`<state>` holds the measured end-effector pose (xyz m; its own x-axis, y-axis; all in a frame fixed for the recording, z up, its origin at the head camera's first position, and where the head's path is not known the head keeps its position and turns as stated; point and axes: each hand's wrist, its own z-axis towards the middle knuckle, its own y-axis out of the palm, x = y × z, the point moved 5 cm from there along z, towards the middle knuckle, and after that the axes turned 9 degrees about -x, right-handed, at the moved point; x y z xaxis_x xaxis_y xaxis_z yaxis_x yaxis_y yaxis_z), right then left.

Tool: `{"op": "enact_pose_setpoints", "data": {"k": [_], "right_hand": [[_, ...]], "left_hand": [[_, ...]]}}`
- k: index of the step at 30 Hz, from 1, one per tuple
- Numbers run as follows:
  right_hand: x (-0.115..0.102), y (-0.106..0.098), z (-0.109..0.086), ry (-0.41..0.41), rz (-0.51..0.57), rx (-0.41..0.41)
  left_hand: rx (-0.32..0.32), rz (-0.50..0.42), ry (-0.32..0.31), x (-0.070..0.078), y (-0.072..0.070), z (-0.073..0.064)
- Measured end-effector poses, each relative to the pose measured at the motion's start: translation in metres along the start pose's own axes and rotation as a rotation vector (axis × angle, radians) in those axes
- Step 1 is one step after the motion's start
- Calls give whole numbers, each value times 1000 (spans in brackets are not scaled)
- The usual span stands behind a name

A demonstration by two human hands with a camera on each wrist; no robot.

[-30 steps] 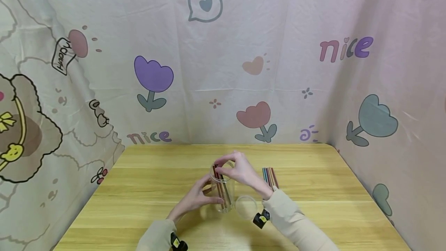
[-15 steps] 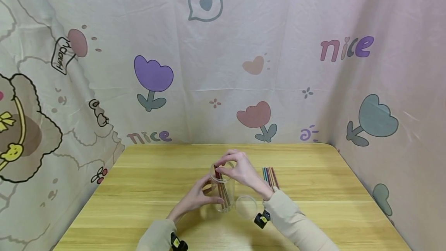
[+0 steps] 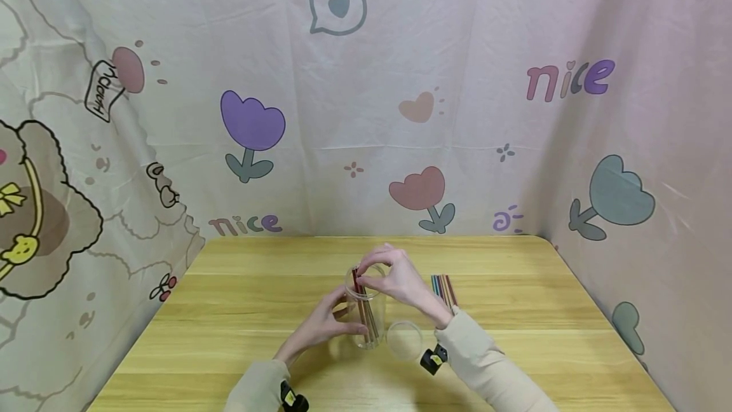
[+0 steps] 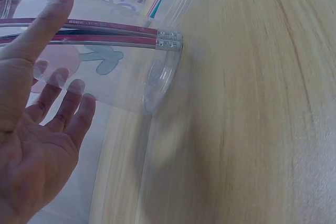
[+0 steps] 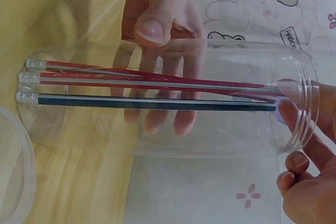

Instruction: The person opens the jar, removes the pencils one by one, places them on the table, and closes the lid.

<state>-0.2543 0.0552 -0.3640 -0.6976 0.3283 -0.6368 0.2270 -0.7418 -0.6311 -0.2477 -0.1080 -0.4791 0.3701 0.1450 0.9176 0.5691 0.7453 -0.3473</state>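
Observation:
A clear plastic jar [image 3: 374, 313] stands upright on the table, its open mouth facing up. My left hand [image 3: 321, 328] holds its side, thumb on the near wall and fingers behind it. Inside are red pencils [image 5: 157, 83] and a dark blue pencil [image 5: 131, 102], their eraser ends at the jar's bottom. My right hand [image 3: 394, 277] reaches over the rim, thumb and fingers pinching the pencils' upper ends inside the mouth. In the left wrist view, the metal ferrules [image 4: 167, 40] sit together by the base. The pinching fingertips partly hide the pencil tops.
A clear round lid [image 3: 405, 340] lies on the wooden table [image 3: 257, 285], right of the jar. Several colored pencils [image 3: 443, 290] lie side by side beyond my right wrist, partly covered by it. A printed cloth [image 3: 343, 113] hangs behind the table.
My right hand and the pencil tops it pinches have shifted slightly to the right within the jar's mouth. My left hand and the jar stay in place.

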Motion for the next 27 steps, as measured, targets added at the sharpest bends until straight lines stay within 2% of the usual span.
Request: {"op": "enact_pose_setpoints", "data": {"k": [6, 14, 27], "right_hand": [[4, -2, -3, 99, 46, -48], [6, -4, -3, 141, 102, -109], [7, -13, -8, 89, 161, -24]], "left_hand": [[-4, -16, 5, 0, 0, 0], [-8, -23, 11, 0, 1, 1], [-5, -18, -11, 0, 1, 1]]}}
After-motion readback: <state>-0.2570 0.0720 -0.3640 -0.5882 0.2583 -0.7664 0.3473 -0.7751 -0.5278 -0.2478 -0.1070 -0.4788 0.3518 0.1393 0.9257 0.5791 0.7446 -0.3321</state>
